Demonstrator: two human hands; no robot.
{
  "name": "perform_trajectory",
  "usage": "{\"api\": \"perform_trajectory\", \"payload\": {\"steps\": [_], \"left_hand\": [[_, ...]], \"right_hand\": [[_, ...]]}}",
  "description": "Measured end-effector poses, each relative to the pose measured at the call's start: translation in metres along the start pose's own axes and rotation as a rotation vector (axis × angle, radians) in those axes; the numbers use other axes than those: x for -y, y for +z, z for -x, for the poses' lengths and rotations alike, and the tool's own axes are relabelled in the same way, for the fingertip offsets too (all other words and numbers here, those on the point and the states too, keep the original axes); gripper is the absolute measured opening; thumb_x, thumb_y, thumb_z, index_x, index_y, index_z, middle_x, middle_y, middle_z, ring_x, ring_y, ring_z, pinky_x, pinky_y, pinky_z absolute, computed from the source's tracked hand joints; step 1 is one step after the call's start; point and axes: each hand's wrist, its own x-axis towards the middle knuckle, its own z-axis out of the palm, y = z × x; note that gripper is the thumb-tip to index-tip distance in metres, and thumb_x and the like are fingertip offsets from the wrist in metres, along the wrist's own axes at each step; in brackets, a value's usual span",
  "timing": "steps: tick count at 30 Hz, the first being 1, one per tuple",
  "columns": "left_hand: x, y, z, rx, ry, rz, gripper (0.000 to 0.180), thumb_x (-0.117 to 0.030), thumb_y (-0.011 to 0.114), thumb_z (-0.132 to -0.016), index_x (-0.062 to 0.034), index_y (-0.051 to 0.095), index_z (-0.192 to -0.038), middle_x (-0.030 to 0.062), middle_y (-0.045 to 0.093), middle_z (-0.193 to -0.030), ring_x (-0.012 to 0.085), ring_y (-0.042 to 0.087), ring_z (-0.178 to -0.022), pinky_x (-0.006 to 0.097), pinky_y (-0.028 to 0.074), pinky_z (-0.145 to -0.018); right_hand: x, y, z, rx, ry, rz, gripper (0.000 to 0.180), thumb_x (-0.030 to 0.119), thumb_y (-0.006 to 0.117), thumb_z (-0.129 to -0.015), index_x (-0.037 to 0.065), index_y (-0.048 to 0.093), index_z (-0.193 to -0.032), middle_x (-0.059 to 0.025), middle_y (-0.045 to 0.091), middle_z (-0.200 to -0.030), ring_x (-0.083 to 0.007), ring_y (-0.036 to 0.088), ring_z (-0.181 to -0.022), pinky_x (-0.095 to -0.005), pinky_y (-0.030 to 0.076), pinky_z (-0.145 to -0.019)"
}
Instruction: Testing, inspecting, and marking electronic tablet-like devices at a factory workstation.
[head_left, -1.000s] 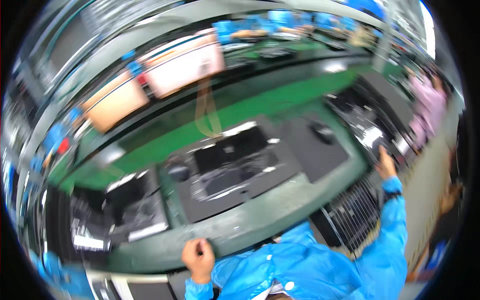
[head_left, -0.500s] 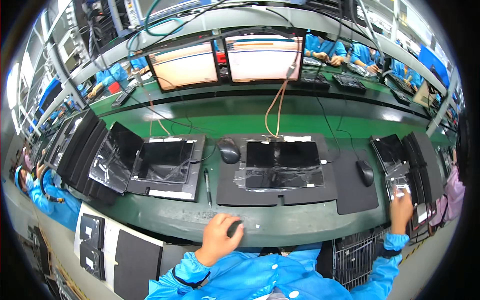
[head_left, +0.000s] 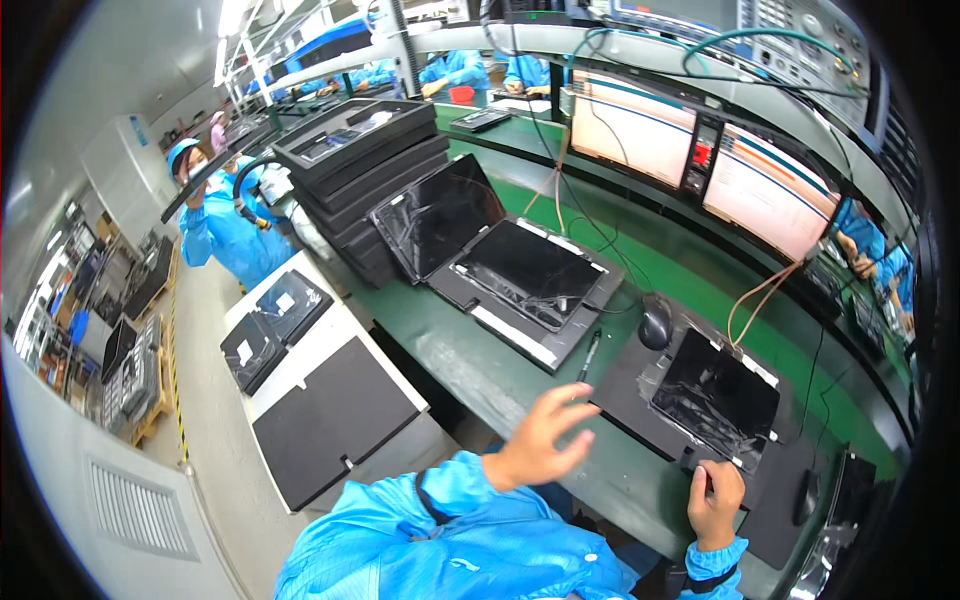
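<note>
Laptop (head_left: 716, 398), the nearer of two on the green bench (head_left: 480, 345), lies open and flat on a dark mat (head_left: 640, 400), wrapped in clear film, with its long axis running from lower left to upper right in the head view. Right hand (head_left: 716, 502) rests at the laptop's near edge, fingers curled down onto the lower right corner area; the contact looks like a press or a light pinch on the edge, and whether anything is actually gripped cannot be told. Left hand (head_left: 540, 440) hovers apart from the laptop, off its left near corner, fingers spread wide and holding nothing.

Key relation: the laptop lies forward and slightly left of the right hand, and forward and right of the left hand. The right hand is the nearer one and already touches it; the left hand stands over the mat's near left edge, just short of a pen (head_left: 588, 356) that lies on the bench beside the mat.

A mouse (head_left: 655, 322) sits at the laptop's far left corner, and a cable (head_left: 752, 296) enters from the far side. A second laptop (head_left: 500, 262) sits open well to the left
</note>
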Motion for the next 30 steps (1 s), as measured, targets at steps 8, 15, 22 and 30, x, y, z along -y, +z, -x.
{"api": "perform_trajectory", "payload": {"steps": [8, 15, 22, 30], "left_hand": [[0.032, -0.092, 0.037, -0.299, -0.488, -0.017, 0.014, -0.005, 0.069, -0.093, -0.0006, 0.072, -0.106, 0.0119, 0.070, -0.103, 0.0249, 0.070, -0.097, 0.033, 0.055, -0.086], [0.014, -0.083, 0.036, -0.061, -0.120, -0.118, 0.018, -0.003, 0.074, -0.086, -0.0027, 0.072, -0.104, 0.0128, 0.072, -0.099, 0.0301, 0.070, -0.088, 0.039, 0.056, -0.077], [0.012, -0.087, 0.048, -0.165, -0.291, 0.167, 0.016, -0.001, 0.070, -0.092, -0.0003, 0.071, -0.108, 0.0124, 0.072, -0.102, 0.0239, 0.071, -0.094, 0.035, 0.055, -0.081], [0.067, -0.172, 0.075, -0.737, -0.584, 0.411, 0.029, -0.015, 0.060, -0.104, -0.0001, 0.059, -0.129, 0.0091, 0.069, -0.100, 0.0178, 0.069, -0.090, 0.032, 0.057, -0.080]], "right_hand": [[-0.010, 0.004, 0.009, 0.148, 0.237, -0.097, 0.006, 0.005, 0.066, -0.094, -0.001, 0.065, -0.091, -0.0085, 0.055, -0.075, -0.0181, 0.049, -0.063, -0.0331, 0.038, -0.059], [-0.009, 0.008, 0.012, 0.203, 0.251, -0.099, 0.007, 0.004, 0.064, -0.098, -0.002, 0.064, -0.093, -0.0057, 0.055, -0.079, -0.0140, 0.047, -0.067, -0.0297, 0.037, -0.060], [-0.001, 0.012, 0.011, 0.181, 0.273, -0.045, 0.003, 0.002, 0.064, -0.097, -0.001, 0.064, -0.096, -0.0040, 0.052, -0.080, -0.0119, 0.043, -0.065, -0.0280, 0.034, -0.059], [-0.002, 0.014, 0.012, 0.179, 0.162, -0.025, 0.002, 0.000, 0.063, -0.097, -0.001, 0.064, -0.095, -0.0054, 0.053, -0.081, -0.0134, 0.043, -0.065, -0.0289, 0.034, -0.059]]}}
